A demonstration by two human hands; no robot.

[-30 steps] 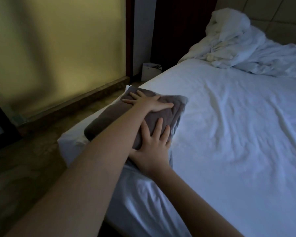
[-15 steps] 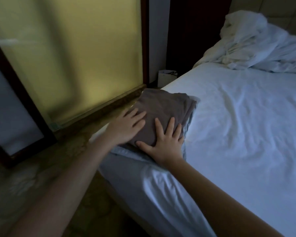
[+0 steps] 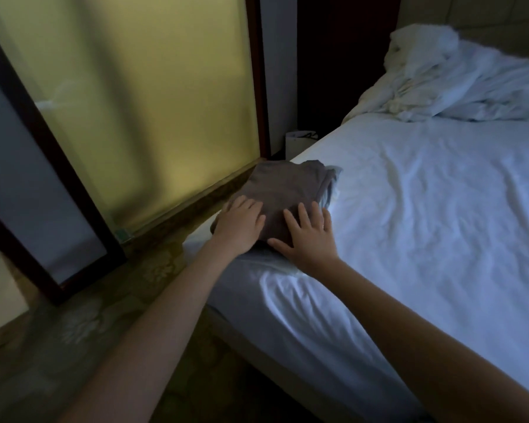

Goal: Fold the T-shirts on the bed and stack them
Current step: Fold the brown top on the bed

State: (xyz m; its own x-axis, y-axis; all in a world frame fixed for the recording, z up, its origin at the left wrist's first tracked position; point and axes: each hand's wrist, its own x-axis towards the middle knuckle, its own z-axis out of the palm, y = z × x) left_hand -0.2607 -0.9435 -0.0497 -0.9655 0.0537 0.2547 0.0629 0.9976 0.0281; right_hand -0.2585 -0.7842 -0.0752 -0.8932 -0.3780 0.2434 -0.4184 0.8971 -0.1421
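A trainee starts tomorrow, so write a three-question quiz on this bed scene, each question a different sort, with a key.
1. True or false: the folded grey T-shirt lies in the middle of the bed.
2. The right hand is: A) flat on the T-shirt; B) gripping a pillow; C) clenched in the air.
3. Fill in: the crumpled white duvet is bunched at the ___ end of the bed.

Key: 1 false, it lies at the bed's edge, with the left hand on it too; 2 A; 3 far.
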